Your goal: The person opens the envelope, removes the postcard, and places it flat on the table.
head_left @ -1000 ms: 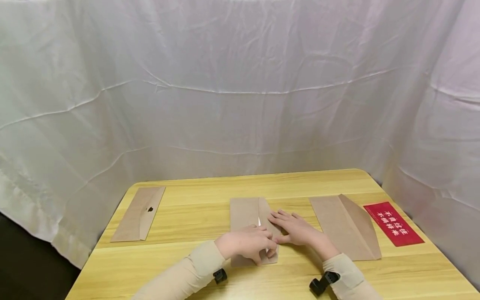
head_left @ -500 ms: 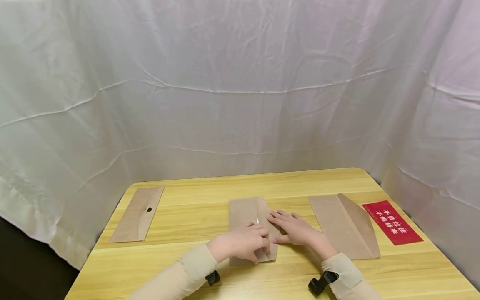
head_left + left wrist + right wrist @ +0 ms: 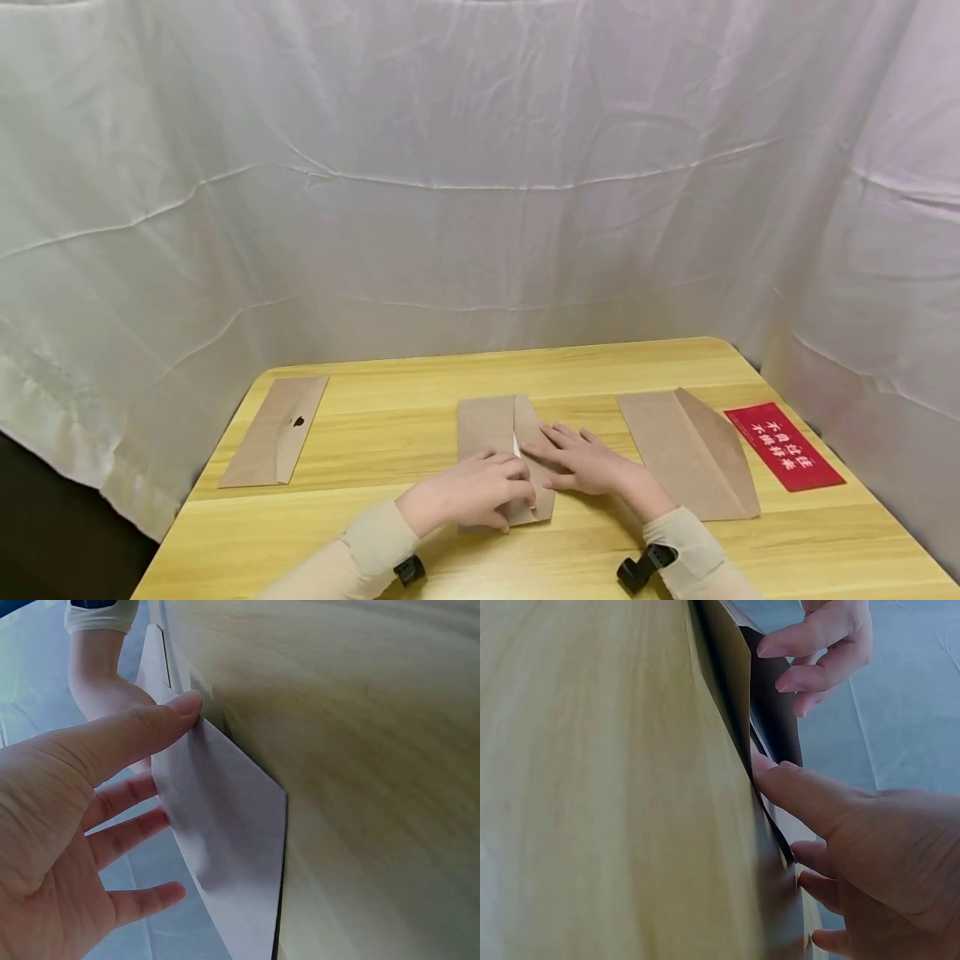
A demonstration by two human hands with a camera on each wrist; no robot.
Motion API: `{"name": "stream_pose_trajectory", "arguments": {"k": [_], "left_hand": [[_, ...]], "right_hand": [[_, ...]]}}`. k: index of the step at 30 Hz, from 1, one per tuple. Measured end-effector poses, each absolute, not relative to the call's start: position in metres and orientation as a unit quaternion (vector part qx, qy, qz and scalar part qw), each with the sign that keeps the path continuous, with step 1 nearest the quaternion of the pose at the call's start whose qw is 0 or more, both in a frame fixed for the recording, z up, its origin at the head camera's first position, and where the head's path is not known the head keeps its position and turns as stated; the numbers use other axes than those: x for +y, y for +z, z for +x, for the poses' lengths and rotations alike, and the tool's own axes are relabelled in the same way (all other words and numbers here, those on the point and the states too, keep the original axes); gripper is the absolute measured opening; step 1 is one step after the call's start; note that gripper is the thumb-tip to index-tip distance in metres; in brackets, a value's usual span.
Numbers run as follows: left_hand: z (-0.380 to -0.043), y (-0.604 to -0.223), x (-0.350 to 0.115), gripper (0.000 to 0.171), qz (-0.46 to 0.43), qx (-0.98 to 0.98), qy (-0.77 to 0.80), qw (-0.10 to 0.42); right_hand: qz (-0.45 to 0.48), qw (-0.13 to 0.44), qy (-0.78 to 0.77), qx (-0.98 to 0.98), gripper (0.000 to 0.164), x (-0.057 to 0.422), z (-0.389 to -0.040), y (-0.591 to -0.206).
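Observation:
A brown paper envelope (image 3: pixel 486 425) lies at the middle of the table, its pointed flap (image 3: pixel 527 415) on the right side folded over. A white sliver (image 3: pixel 516 444) shows at the flap's edge. Over the envelope's near half, my left hand (image 3: pixel 474 490) bends its fingers down toward the flap. In the left wrist view its thumb (image 3: pixel 142 735) touches the envelope's edge, the other fingers spread and relaxed. My right hand (image 3: pixel 588 462) rests on the flap with fingers spread. The right wrist view shows its thumb (image 3: pixel 802 791) at the flap edge, which stands slightly raised near the left fingers.
Right of my hands lies a second brown envelope (image 3: pixel 667 446) with its flap spread out. A red card (image 3: pixel 786 446) with white characters sits beyond it. A third envelope (image 3: pixel 258 433), folded and marked with a dark emblem, lies at the table's left. Pale curtains (image 3: pixel 480 242) surround the table.
My left hand has shifted slightly left, and more of the flap's near end shows. My right fingers have moved a little left toward the flap edge. The other envelopes and the card lie still.

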State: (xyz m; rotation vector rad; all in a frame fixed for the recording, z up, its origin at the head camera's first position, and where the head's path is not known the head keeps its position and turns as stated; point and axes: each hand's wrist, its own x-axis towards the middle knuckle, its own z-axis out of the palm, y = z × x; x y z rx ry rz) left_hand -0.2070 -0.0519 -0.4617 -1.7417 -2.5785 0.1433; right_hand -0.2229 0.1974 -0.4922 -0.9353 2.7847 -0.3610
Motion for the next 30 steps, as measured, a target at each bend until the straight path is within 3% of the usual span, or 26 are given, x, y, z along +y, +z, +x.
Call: {"name": "stream_pose_trajectory", "arguments": {"k": [14,30], "left_hand": [[-0.206,-0.465,-0.057,0.042,-0.558,-0.830,0.000,0.012],[-0.206,-0.467,-0.059,0.042,-0.558,-0.829,-0.031,0.010]], "right_hand": [[-0.304,0.111,-0.112,0.939,0.045,0.191,-0.215,-0.488],[-0.291,0.099,-0.122,0.944,0.046,0.187,-0.214,-0.486]]}}
